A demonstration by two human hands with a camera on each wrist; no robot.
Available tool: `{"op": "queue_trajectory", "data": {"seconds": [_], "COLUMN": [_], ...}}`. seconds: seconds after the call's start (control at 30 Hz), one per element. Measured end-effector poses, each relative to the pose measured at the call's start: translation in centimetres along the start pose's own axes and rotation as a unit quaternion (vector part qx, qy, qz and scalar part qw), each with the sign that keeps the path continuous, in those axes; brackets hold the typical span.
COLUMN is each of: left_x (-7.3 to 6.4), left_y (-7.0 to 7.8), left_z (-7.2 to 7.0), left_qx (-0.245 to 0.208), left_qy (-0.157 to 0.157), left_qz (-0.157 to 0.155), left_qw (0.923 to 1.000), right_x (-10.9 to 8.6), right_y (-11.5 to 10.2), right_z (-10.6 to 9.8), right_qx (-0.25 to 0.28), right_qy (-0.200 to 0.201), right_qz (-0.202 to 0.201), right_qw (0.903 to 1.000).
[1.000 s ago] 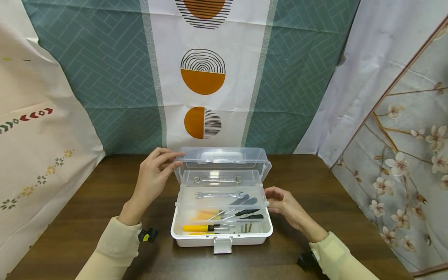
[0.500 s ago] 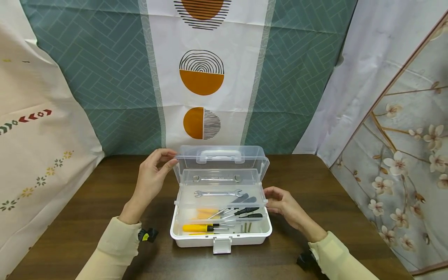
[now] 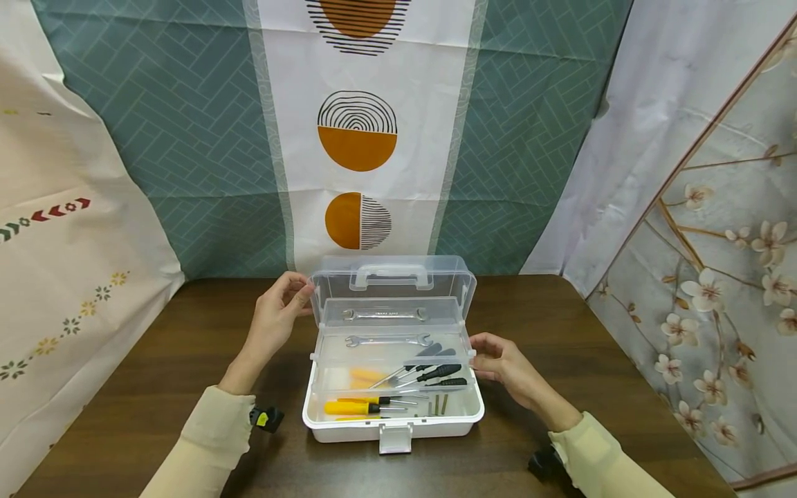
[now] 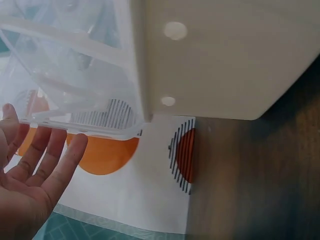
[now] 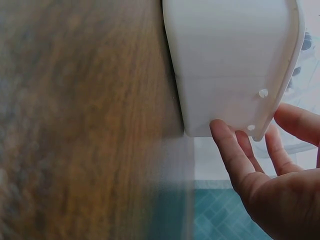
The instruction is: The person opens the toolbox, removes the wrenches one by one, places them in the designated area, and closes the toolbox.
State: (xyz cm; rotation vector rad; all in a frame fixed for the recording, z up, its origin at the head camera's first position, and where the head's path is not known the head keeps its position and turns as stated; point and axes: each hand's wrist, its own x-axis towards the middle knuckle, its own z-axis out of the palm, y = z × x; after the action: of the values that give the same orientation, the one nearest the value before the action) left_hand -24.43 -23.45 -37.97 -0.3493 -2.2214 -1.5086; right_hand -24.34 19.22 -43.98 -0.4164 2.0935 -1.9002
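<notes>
A toolbox with a white base (image 3: 349, 434) and a clear lid (image 3: 336, 268) stands mid-table, its lid raised. My left hand (image 3: 277, 308) holds the lid's left edge, and the left wrist view shows several fingertips along that edge. At the right end, my right hand (image 3: 507, 370) holds the box; in the right wrist view its fingers (image 5: 227, 150) meet the white outer wall and the thumb is at the rim. Two wrenches lie on the clear trays, one of them a wrench (image 3: 389, 341) on the front tray. Below are yellow-handled screwdrivers (image 3: 349, 408) and black-handled screwdrivers (image 3: 442, 371).
The brown wooden table (image 3: 187, 366) extends to both sides of the box. A patterned curtain (image 3: 212, 138) hangs behind the table's far edge. A white latch (image 3: 395, 439) hangs down at the box front. Small metal bits (image 3: 438, 404) lie inside at the right.
The lid has tilted further back, and its handle now shows plainly. My left hand has shifted from the lid's front corner to its left edge. My right hand keeps its place.
</notes>
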Motion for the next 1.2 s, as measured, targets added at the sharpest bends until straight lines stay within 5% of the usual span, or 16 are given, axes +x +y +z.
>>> {"op": "queue_trajectory", "data": {"seconds": [0.33,0.8,1.2], "left_x": [0.3,0.9,2.0], "left_y": [-1.4,-1.5,-1.9], "left_z": [0.3,0.3,0.4], "left_qx": [-0.012,0.017,0.026], "left_qy": [-0.007,-0.027,-0.046], "left_qz": [-0.013,0.000,-0.022], "left_qw": [0.9998,0.9995,0.9983], "right_x": [-0.1,0.0,-0.1], "right_y": [0.0,0.0,0.2], "right_z": [-0.1,0.0,0.1], "right_qx": [-0.009,-0.013,-0.001], "right_qy": [0.005,0.010,0.007], "right_qz": [0.005,0.007,-0.005], "right_qw": [0.9999,0.9998,1.0000]}}
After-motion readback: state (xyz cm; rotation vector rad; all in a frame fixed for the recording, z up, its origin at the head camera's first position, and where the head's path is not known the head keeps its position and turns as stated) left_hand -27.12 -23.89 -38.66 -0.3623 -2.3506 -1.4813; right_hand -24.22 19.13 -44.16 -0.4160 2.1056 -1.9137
